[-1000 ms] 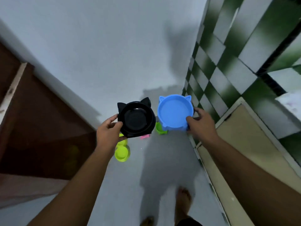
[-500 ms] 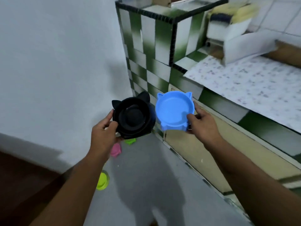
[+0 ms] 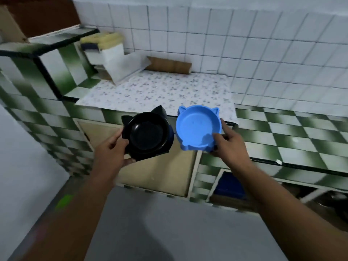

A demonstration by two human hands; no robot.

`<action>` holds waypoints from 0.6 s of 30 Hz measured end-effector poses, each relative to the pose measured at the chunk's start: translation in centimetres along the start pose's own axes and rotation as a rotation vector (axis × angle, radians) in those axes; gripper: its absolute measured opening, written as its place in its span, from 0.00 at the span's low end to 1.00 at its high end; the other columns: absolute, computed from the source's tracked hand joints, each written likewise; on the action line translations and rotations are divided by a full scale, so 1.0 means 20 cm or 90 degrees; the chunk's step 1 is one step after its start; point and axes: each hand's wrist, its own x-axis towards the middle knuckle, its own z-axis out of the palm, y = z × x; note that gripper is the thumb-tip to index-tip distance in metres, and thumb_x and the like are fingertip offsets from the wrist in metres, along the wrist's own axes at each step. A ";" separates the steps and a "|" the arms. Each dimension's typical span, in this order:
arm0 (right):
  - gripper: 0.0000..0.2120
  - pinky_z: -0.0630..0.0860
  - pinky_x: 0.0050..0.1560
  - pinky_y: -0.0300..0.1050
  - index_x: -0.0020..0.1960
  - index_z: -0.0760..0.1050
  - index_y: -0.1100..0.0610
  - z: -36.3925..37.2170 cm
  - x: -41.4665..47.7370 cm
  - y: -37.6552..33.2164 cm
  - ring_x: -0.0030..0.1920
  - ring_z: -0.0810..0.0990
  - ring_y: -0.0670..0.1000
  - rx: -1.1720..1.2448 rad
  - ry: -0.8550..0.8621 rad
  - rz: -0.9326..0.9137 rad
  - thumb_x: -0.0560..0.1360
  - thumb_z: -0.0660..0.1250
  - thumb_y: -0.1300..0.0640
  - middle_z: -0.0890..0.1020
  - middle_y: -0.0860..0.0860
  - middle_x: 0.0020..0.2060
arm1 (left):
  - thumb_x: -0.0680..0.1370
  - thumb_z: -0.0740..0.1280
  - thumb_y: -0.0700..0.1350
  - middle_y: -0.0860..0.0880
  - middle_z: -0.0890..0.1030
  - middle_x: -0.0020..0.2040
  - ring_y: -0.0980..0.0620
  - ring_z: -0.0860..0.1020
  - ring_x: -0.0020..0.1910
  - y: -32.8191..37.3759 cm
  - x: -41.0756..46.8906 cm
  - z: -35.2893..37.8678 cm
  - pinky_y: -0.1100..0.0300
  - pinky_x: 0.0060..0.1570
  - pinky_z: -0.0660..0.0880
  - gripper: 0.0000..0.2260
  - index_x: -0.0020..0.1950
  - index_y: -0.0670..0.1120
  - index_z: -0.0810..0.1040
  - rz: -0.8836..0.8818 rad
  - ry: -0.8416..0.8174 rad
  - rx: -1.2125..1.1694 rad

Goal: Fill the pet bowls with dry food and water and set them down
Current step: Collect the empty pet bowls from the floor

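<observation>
A kitchen corner with white wall tiles (image 3: 244, 44) at the far side and a built-in desk (image 3: 282, 132) faced in green-and-white checks fills the view. A flower-patterned sheet (image 3: 156, 91) covers the desk top, and on its far left stands a white box (image 3: 111, 55) with a yellow and dark thing on top, blurred. A brown roll (image 3: 169, 67) lies against the wall tiles. The grey floor (image 3: 160, 223) spreads across the near part of the scene.

Both bare forearms reach forward from the near edge, held up in the air in front of the desk. The left hand (image 3: 111, 155) grips the near left rim of the black bowl (image 3: 146, 134), thumb on top of the rim and fingers (image 3: 128, 162) curled beneath. The right hand (image 3: 229, 144) holds the blue bowl (image 3: 198, 127) at its near right edge, thumb lying inside the rim, the other fingers closed behind and under it.

The two bowls sit side by side, nearly touching, each with two cat-ear points on its far rim. Both look empty. The black one is tilted slightly toward the camera. No writing can be read anywhere.
</observation>
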 end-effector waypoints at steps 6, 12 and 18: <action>0.27 0.85 0.44 0.55 0.74 0.67 0.38 -0.79 -0.14 0.24 0.46 0.85 0.58 -0.023 0.168 0.063 0.78 0.61 0.58 0.82 0.57 0.40 | 0.84 0.63 0.38 0.48 0.84 0.54 0.49 0.85 0.51 -0.11 -0.23 0.73 0.55 0.39 0.84 0.19 0.74 0.49 0.75 -0.018 -0.154 0.023; 0.26 0.84 0.42 0.61 0.71 0.70 0.38 -1.38 -0.22 0.44 0.42 0.84 0.62 -0.051 0.295 0.114 0.77 0.61 0.59 0.78 0.55 0.35 | 0.83 0.65 0.41 0.44 0.82 0.61 0.52 0.83 0.46 -0.24 -0.38 1.37 0.55 0.40 0.84 0.19 0.73 0.54 0.76 -0.066 -0.252 0.045; 0.26 0.84 0.38 0.59 0.66 0.72 0.34 -1.74 -0.11 0.59 0.44 0.85 0.62 -0.056 0.347 0.143 0.77 0.60 0.61 0.80 0.58 0.42 | 0.83 0.66 0.40 0.45 0.82 0.59 0.50 0.83 0.48 -0.37 -0.38 1.89 0.53 0.40 0.85 0.19 0.72 0.56 0.77 -0.101 -0.306 0.070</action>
